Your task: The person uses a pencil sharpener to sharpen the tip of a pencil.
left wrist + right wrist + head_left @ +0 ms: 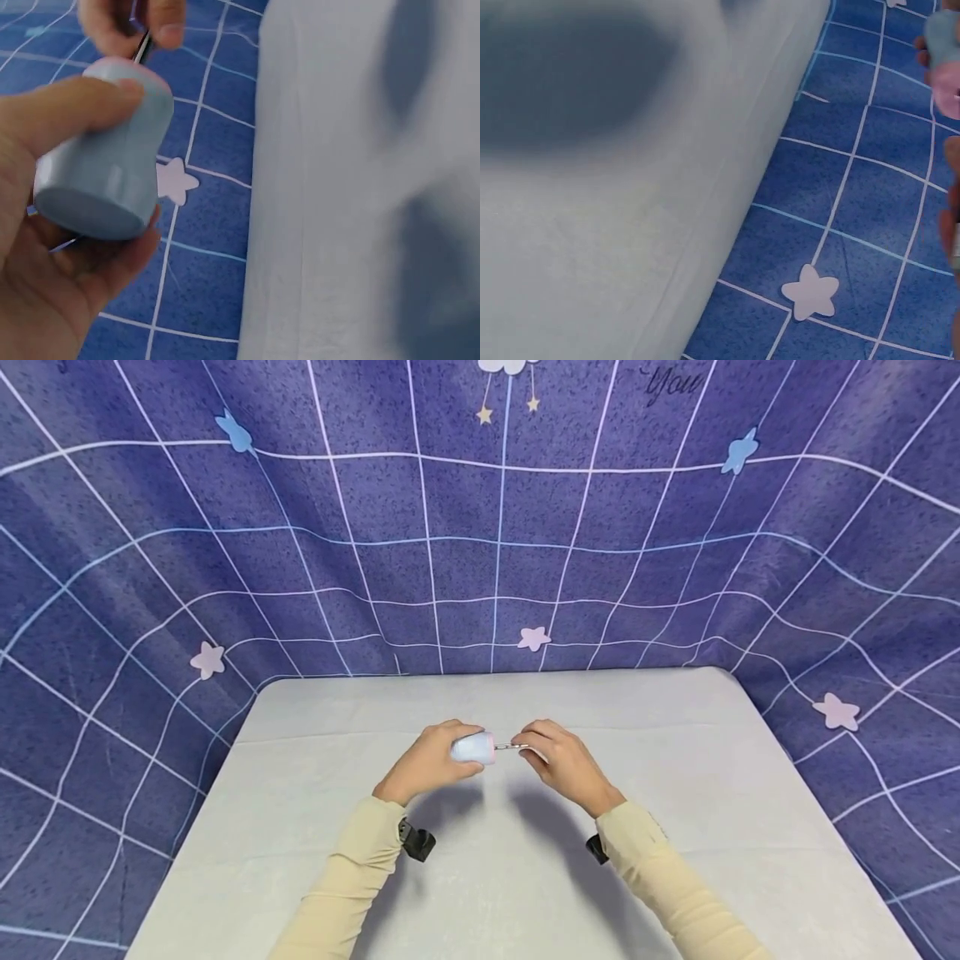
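My left hand (431, 762) grips a light blue, waisted container (471, 748) with a pink end, its thumb across the side in the left wrist view. The container (105, 169) is tipped on its side above the table, its pink end towards my right hand (558, 758). My right hand pinches a thin, dark and silvery metal tool (512, 746), whose far end meets the container's pink end. I cannot tell what kind of tool it is. In the right wrist view only the edge of the right hand (952, 217) shows, below the pink end (946, 88).
Both hands are over a table with a pale cloth (480, 877). A blue curtain (465, 568) with a grid pattern and stars stands behind the table and along both sides. Each wrist carries a small black camera, the left camera (417, 842) showing more fully.
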`<state>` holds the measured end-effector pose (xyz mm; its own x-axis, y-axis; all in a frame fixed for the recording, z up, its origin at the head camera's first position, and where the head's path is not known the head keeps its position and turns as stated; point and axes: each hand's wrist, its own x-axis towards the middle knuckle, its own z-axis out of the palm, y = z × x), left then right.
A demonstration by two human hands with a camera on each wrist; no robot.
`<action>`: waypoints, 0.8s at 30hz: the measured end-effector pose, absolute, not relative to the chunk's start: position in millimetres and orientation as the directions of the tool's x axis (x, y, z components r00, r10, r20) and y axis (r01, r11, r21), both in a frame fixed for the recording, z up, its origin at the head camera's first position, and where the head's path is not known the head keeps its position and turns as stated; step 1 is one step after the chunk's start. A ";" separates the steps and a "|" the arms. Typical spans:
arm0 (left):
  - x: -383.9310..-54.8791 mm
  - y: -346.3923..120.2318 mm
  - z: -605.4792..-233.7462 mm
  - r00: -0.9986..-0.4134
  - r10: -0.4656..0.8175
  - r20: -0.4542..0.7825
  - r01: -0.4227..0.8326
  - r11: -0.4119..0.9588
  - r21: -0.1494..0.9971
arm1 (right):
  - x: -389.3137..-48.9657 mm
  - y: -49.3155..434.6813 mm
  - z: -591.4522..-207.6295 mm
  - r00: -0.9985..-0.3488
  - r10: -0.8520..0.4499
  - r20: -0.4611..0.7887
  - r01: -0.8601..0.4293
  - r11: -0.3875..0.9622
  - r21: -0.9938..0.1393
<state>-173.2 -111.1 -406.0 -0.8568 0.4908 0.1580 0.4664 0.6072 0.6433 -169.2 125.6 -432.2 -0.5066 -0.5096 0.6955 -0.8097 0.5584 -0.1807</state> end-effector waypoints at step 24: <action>-158.9 -106.6 -434.6 -0.706 0.483 0.518 0.702 0.576 0.419 | -162.7 122.9 -428.2 -0.847 -0.448 0.284 -0.464 0.365 -0.807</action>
